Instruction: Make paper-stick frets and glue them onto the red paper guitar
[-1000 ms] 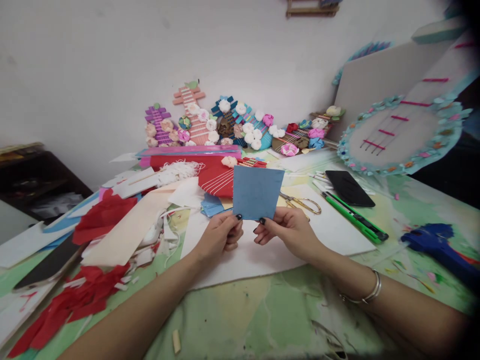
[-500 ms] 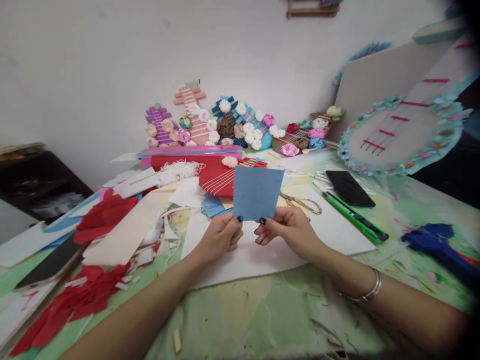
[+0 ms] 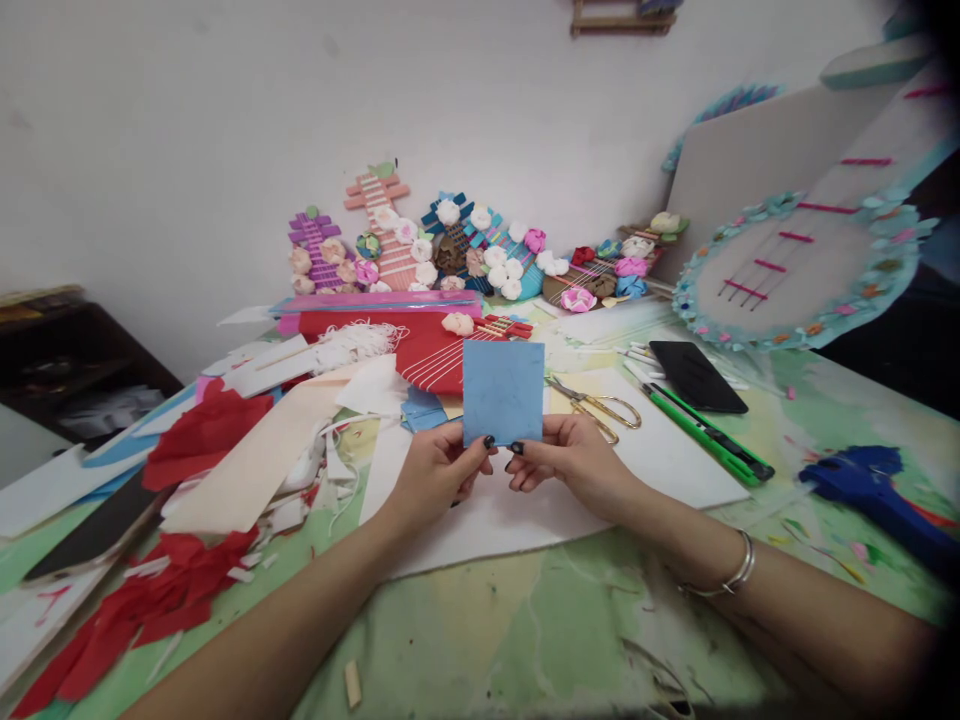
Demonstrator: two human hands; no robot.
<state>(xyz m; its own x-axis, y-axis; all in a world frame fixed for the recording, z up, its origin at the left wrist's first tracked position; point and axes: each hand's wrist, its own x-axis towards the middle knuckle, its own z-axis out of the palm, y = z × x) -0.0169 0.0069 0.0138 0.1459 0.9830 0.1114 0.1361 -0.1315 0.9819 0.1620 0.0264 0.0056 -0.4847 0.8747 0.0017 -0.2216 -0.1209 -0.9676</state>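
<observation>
A blue square of paper or thin card (image 3: 503,392) stands upright before me, its flat face turned my way. My left hand (image 3: 439,468) pinches its lower left corner between thumb and fingers. At the lower right corner my right hand (image 3: 574,457) holds it the same way. Both hands hover over a white sheet (image 3: 480,535) on the table. More blue pieces (image 3: 421,408) lie just behind my left hand. Gold-handled scissors (image 3: 600,408) rest beyond my right hand, partly hidden by it.
On the right lie a green box cutter (image 3: 701,437), a black phone-like slab (image 3: 697,376) and a blue glue gun (image 3: 862,490). Red scraps (image 3: 172,590) and a cream strip (image 3: 255,455) cover the left. Flower-decorated craft instruments (image 3: 394,245) line the wall; a red one (image 3: 431,358) lies nearer.
The blue square has shifted slightly left and down and now sits straighter, less tilted. Both hands still hold its lower corners.
</observation>
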